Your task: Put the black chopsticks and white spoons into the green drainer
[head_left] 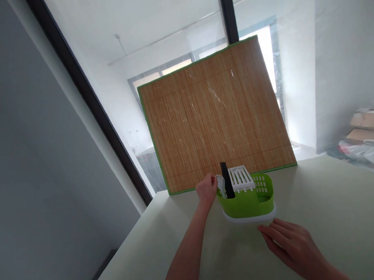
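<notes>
A light-green utensil caddy (242,207) with a white base stands on the table. Black chopsticks (227,181) and a white spoon (221,185) stand upright in its left part, and a white slatted rack (240,178) sits over the middle. At the caddy's left end, my left hand (207,189) is closed, its fingertips pinching the spoon's edge. My right hand (292,242) hovers over the table in front of the caddy's right end, touching nothing, with its fingers loosely stretched and apart.
A bamboo mat (217,114) with green edging leans upright against the glass behind the caddy. The pale table (326,216) extends to both sides. Beyond the glass at the right lie cardboard boxes (367,124) and a plastic bag (365,148).
</notes>
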Demonstrator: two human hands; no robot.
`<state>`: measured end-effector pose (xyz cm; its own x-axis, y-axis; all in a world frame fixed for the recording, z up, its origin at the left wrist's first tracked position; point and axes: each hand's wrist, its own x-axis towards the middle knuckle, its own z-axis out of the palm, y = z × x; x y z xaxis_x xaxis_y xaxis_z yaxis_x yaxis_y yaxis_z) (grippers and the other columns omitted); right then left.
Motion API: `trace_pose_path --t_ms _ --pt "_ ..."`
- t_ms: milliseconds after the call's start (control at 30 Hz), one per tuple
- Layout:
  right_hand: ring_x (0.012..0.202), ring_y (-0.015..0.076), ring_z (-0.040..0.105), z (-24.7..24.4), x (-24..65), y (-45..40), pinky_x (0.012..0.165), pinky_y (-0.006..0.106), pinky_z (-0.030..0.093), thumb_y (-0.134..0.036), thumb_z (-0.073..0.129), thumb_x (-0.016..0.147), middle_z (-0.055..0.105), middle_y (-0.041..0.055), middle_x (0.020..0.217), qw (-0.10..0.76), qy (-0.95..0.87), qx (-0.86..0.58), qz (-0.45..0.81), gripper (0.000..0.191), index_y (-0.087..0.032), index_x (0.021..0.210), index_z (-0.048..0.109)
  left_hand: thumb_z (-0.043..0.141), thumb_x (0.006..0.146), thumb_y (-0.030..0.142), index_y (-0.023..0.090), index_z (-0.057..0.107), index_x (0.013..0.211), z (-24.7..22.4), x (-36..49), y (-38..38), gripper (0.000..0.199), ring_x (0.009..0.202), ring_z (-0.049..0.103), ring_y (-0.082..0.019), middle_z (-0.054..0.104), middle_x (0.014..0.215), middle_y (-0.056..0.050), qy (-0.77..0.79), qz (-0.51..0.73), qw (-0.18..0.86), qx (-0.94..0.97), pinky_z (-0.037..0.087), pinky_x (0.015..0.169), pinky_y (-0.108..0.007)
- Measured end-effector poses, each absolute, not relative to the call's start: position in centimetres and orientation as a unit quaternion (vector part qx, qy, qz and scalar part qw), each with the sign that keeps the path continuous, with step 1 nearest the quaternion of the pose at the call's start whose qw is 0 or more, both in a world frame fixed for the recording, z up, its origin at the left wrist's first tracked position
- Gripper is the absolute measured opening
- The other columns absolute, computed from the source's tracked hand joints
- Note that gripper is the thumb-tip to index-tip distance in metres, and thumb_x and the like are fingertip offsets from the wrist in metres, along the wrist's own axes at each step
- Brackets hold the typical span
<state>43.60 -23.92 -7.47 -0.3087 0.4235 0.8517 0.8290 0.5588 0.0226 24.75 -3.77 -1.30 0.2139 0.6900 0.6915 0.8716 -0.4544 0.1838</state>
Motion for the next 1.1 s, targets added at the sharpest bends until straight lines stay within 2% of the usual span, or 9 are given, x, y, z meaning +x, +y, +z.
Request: trace_pose_path --t_ms 233,633,900,1000,1100 --pt "0.066 0.016 0.063 -7.8 43.6 -23.9 0.058 0.027 0.046 -0.017 0.047 0.092 0.067 0.0045 0.075 0.418 -0.774 -0.411 -0.241 0.015 -0.016 0.1 0.061 0.045 0.091 0.038 0.02 0.061 0.084 -0.6 24.8 -4.1 0.025 0.067 0.062 -0.013 0.069 0.075 0.0 -0.521 -0.348 0.105 -0.772 0.03 0.056 -0.023" --pt "0.068 0.0168 0.063 -7.8 43.5 -23.8 0.058 0.028 0.046 -0.018 0.047 0.093 0.068 0.0053 0.079 0.411 -0.778 -0.408 -0.244 0.015 -0.017 0.102 0.06 0.048 0.09 0.035 0.021 0.062 0.086 -2.0 25.0 -3.7 0.02 0.068 0.062 -0.015 0.068 0.075 -0.001 -0.534 -0.294 0.113 -0.785 0.032 0.057 -0.023" --pt "0.066 0.0162 0.064 -8.3 43.6 -23.5 0.059 0.027 0.047 -0.021 0.043 0.094 0.068 0.004 0.076 0.398 -0.773 -0.439 -0.228 0.021 -0.018 0.096 0.064 0.047 0.09 0.045 0.02 0.059 0.075 -2.3 24.1 -5.4 0.031 0.063 0.059 -0.014 0.065 0.069 -0.001 -0.551 -0.324 0.113 -0.761 0.029 0.054 -0.023" --pt "0.07 0.0173 0.064 -9.3 43.8 -23.0 0.06 0.028 0.048 -0.023 0.041 0.095 0.068 0.0031 0.079 0.382 -0.765 -0.471 -0.215 0.023 -0.021 0.095 0.064 0.045 0.091 0.039 0.02 0.054 0.067 -4.2 23.3 -8.0 0.032 0.06 0.055 -0.013 0.061 0.063 0.0 -0.531 -0.367 0.114 -0.755 0.031 0.056 -0.024" --pt "0.085 0.0205 0.064 -10.6 44.4 -22.3 0.068 0.031 0.052 -0.027 0.043 0.094 0.068 0.0033 0.09 0.389 -0.729 -0.527 -0.197 0.021 -0.024 0.105 0.061 0.048 0.085 0.023 0.021 0.05 0.062 -8.0 22.8 -11.4 0.023 0.06 0.054 -0.013 0.059 0.063 0.0 -0.484 -0.37 0.09 -0.788 0.033 0.057 -0.025"
